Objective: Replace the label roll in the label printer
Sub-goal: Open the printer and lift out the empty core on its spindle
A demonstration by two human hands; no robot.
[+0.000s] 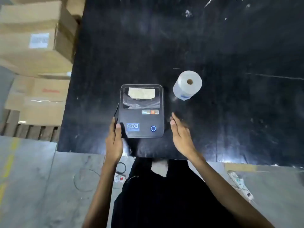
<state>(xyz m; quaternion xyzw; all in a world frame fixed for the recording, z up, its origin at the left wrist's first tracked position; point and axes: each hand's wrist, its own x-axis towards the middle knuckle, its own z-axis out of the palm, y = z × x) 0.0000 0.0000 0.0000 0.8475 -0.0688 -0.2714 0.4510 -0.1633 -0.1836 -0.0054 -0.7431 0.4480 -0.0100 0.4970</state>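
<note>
Near the front edge of a black worktop sits the printer, a dark box with rounded corners, its lid shut. Through the clear window in the lid a pale label roll shows inside. A ring light glows blue at its near right corner, and a blue sticker sits at its near left. Right of the printer and a little farther back, apart from it, stands a white roll, tilted so its core hole faces up toward the camera.

Behind the printer and roll the worktop runs bare and wide, with only scuffs and white flecks; the right side is open too. Its left edge passes just left of the printer, and beyond that edge cardboard boxes are stacked. The front edge lies close below the printer, with grey floor under it, where a loop of cable lies.

The left hand reaches in from below, thumb on the printer's near left corner, fingers along its left side, gripping it. The right hand hovers open just right of the printer's near right side, palm turned inward, fingers straight, touching nothing. Both forearms are bare and angle in from the bottom of the view.
</note>
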